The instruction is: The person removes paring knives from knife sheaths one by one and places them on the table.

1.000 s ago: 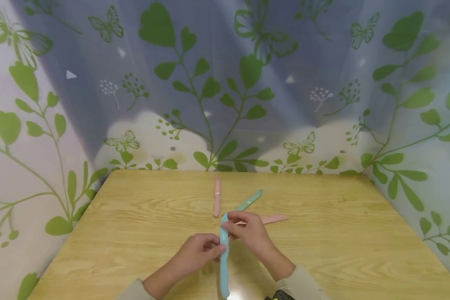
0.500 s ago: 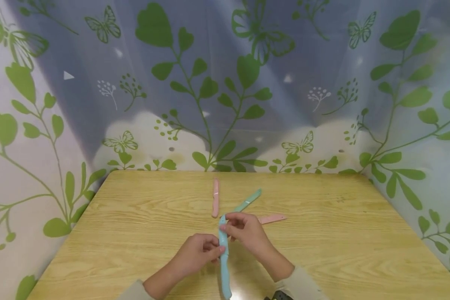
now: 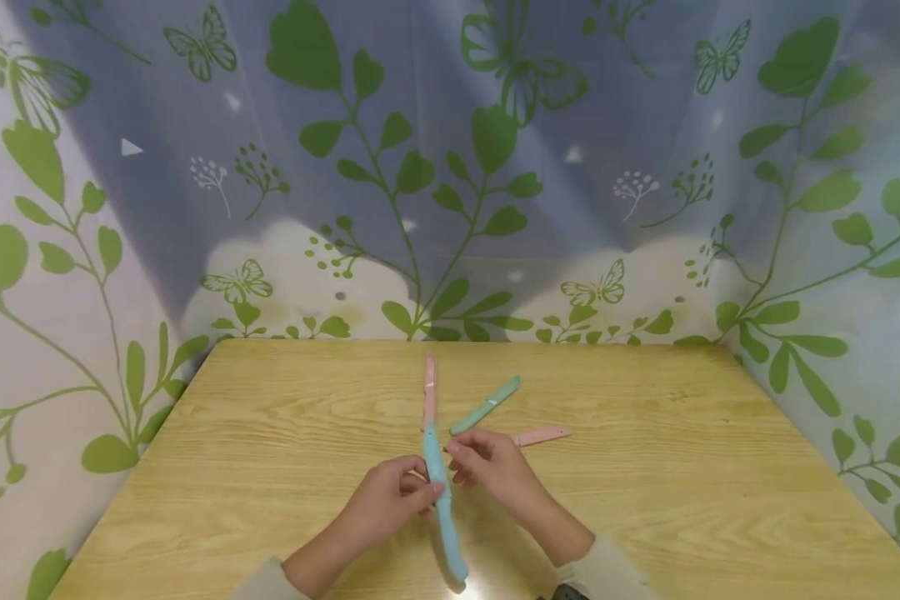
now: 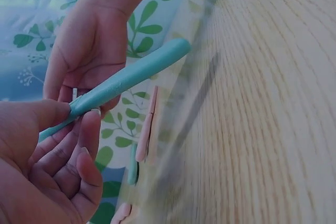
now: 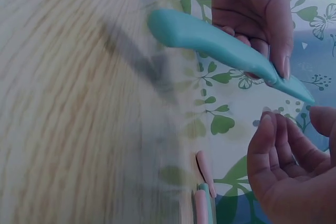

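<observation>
A light-blue knife in a matching sheath (image 3: pixel 451 542) is held just above the wooden table by my left hand (image 3: pixel 382 504). Thumb and fingers pinch it around where handle and sheath meet, and its handle end points toward me. My right hand (image 3: pixel 498 475) is just right of the sheath, apart from it, with loosely bent fingers holding nothing. In the right wrist view, a gap shows between the right fingers (image 5: pixel 266 129) and the sheath tip (image 5: pixel 302 94). The left wrist view shows the knife's smooth handle (image 4: pixel 142 72) sticking out past the left fingertips.
Beyond my hands, a pink knife (image 3: pixel 430 392) lies lengthwise on the wooden table (image 3: pixel 285 408). A green knife (image 3: pixel 487 404) lies slanted to its right, and another pink knife (image 3: pixel 543 435) is partly behind my right hand. A leaf-patterned curtain (image 3: pixel 450 192) stands behind the table.
My right hand has let go of the blue knife's sheath end. The knife has tilted, its sheath tip swinging left, while my left hand keeps its pinch.
</observation>
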Tool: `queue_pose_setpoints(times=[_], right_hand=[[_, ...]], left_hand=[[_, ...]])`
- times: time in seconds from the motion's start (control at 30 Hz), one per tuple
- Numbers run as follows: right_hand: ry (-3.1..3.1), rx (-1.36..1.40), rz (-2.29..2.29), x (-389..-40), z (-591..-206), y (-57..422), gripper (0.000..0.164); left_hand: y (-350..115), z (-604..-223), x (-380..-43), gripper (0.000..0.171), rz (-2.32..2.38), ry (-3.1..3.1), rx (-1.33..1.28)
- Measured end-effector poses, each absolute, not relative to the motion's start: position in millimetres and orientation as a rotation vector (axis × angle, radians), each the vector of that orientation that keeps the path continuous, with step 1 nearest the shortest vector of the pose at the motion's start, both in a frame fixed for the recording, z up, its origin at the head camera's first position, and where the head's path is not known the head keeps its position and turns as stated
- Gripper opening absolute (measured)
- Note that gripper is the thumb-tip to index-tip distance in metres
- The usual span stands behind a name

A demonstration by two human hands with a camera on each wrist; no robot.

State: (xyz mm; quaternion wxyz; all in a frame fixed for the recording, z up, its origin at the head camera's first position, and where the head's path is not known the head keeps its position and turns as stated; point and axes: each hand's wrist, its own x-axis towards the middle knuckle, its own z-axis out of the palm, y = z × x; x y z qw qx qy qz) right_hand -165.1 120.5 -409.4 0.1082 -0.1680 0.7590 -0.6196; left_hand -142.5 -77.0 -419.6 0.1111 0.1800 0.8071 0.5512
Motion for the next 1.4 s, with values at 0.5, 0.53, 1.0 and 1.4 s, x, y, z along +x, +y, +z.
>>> queue_pose_setpoints(times=[0.5, 0.53, 1.0, 1.4], right_hand=[[2.142, -0.509, -1.721, -161.9, -421.5, 132.6, 0.035], [2.139, -0.515, -1.714, -161.5, -422.1, 133.4, 0.035], [2.063, -0.551, -1.638, -155.8, -424.2, 140.5, 0.032], [2.160, -0.740, -1.543, -151.6, -422.1, 141.2, 0.023]], left_hand=[[-79.3, -416.9, -143.0, 0.022, 1.678, 2.358, 0.418], [-79.1, -417.1, -143.1, 0.023, 1.679, 2.357, 0.405], [-80.5, -418.5, -143.5, 0.025, 1.766, 2.295, 0.350], [-86.0, -419.7, -143.1, 0.031, 1.851, 2.185, 0.309]])
